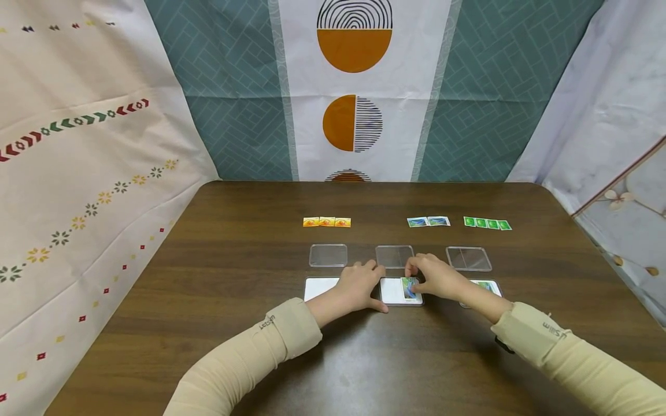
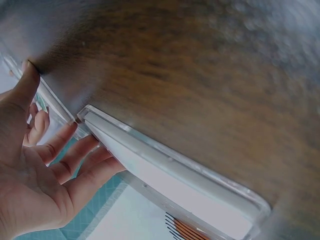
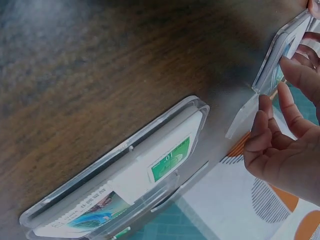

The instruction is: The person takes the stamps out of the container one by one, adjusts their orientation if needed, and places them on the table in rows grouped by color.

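Observation:
My left hand [image 1: 359, 286] holds the middle clear plastic case [image 1: 391, 303], its thumb at the near edge and fingertips by the left side and far corner. A white card lies inside this case. On the card's right half, a blue-green stamp [image 1: 406, 283] sits upright, pinched by the thumb and index finger of my right hand [image 1: 434, 276]. The right wrist view shows that thumb right at the stamp, with the other fingers curled. Partly behind my left hand is another case with a blank white card [image 1: 318, 286]. A third case [image 3: 120, 150] at right holds a blue-green stamp [image 3: 97, 212] and a green stamp [image 3: 170, 159].
Behind the cases lie three clear lids: left [image 1: 328, 255], middle [image 1: 393, 256] and right [image 1: 468, 259]. Farther back are three orange stamps [image 1: 326, 222], two blue stamps [image 1: 428, 222] and a strip of several green stamps [image 1: 487, 223]. Patterned cloths surround the wooden table [image 1: 234, 260].

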A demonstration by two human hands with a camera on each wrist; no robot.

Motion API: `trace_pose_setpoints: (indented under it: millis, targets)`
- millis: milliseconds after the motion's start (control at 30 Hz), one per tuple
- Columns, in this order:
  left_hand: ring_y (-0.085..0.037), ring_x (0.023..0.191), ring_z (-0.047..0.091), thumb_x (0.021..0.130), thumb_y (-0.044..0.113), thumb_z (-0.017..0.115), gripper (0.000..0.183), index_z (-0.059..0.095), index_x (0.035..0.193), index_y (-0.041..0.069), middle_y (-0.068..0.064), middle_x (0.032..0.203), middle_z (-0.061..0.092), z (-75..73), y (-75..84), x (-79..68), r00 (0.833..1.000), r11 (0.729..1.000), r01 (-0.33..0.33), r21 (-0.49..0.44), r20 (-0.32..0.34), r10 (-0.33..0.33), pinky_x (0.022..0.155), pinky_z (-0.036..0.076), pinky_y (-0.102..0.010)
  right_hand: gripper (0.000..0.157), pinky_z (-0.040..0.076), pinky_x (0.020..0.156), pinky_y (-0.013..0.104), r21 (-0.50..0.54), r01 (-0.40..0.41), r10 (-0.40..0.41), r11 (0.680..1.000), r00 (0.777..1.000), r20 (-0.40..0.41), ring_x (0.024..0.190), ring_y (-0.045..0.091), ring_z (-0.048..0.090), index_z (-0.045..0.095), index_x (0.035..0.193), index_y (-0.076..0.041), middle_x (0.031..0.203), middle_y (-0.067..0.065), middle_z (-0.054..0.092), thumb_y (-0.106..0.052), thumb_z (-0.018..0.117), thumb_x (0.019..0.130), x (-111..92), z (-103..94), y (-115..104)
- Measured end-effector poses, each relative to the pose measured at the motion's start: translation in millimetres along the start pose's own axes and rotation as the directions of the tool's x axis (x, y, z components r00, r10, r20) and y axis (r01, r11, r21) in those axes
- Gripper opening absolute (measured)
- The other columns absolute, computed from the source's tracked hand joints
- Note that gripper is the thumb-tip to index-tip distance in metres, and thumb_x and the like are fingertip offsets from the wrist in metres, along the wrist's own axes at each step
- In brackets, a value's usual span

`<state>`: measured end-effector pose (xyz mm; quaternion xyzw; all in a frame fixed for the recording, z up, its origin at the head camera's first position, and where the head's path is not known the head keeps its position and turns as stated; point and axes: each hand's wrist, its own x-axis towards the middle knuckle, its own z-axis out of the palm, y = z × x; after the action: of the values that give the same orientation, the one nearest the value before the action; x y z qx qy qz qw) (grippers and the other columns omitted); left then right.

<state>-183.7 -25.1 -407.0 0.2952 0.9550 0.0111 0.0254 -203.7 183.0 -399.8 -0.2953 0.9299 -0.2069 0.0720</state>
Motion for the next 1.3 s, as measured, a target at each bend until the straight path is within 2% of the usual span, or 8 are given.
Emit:
trace_pose_setpoints:
  millis: [333, 533, 733, 1067, 1300]
  targets:
    - [-0.020, 0.079, 0.058, 0.064, 0.063, 0.073, 0.069, 0.055, 0.112, 0.017, 0.000, 0.102, 0.058, 0.2, -0.6, 0.1, 1.000, 1.000, -0.009, 0.006, -0.017, 0.009, 0.062, 0.047, -0.029, 0.024, 0.039, 0.067, 0.027, 0.070, 0.015, -0.015, 0.997, 1.000, -0.001, 0.075, 0.015, 0.046, 0.055, 0.083, -0.008, 0.080, 0.002, 0.051, -0.001, 0.076, 0.072, 1.2, 1.1, -0.7]
    - [-0.020, 0.078, 0.058, 0.064, 0.064, 0.072, 0.069, 0.056, 0.112, 0.017, 0.000, 0.101, 0.058, 0.9, -0.6, 0.4, 1.000, 1.000, -0.014, 0.011, -0.023, 0.014, 0.062, 0.047, -0.029, 0.025, 0.036, 0.064, 0.026, 0.126, -0.006, 0.004, 0.992, 1.000, 0.016, 0.073, 0.015, 0.044, 0.051, 0.083, -0.007, 0.078, 0.003, 0.049, 0.003, 0.071, 0.073, 0.8, 2.9, -0.3]
    - [-0.019, 0.077, 0.057, 0.064, 0.064, 0.073, 0.068, 0.056, 0.110, 0.017, 0.000, 0.100, 0.058, 1.4, -0.2, 0.4, 1.000, 1.000, -0.011, 0.010, -0.024, 0.011, 0.060, 0.046, -0.028, 0.025, 0.035, 0.056, 0.022, 0.171, -0.016, 0.012, 0.985, 1.000, 0.022, 0.062, 0.010, 0.041, 0.049, 0.085, -0.006, 0.073, 0.001, 0.047, 0.006, 0.067, 0.073, -1.2, 4.6, -0.1]
    - [-0.020, 0.077, 0.057, 0.064, 0.064, 0.073, 0.068, 0.056, 0.111, 0.017, 0.001, 0.100, 0.058, 1.5, 0.0, -0.1, 1.000, 1.000, -0.010, 0.010, -0.023, 0.010, 0.061, 0.046, -0.029, 0.025, 0.036, 0.053, 0.020, 0.183, -0.011, 0.009, 0.983, 1.000, 0.010, 0.058, 0.007, 0.040, 0.051, 0.086, -0.005, 0.070, 0.001, 0.049, 0.008, 0.067, 0.073, -3.0, 5.5, -1.4]
    - [-0.020, 0.077, 0.057, 0.064, 0.064, 0.073, 0.067, 0.056, 0.109, 0.017, 0.001, 0.099, 0.058, 1.0, 0.2, -0.6, 1.000, 1.000, -0.010, 0.004, -0.026, 0.010, 0.060, 0.045, -0.029, 0.024, 0.034, 0.054, 0.020, 0.185, 0.034, -0.028, 0.982, 0.999, -0.033, 0.059, 0.005, 0.039, 0.053, 0.090, -0.005, 0.069, -0.001, 0.047, 0.011, 0.065, 0.076, -5.3, 9.0, -0.9]
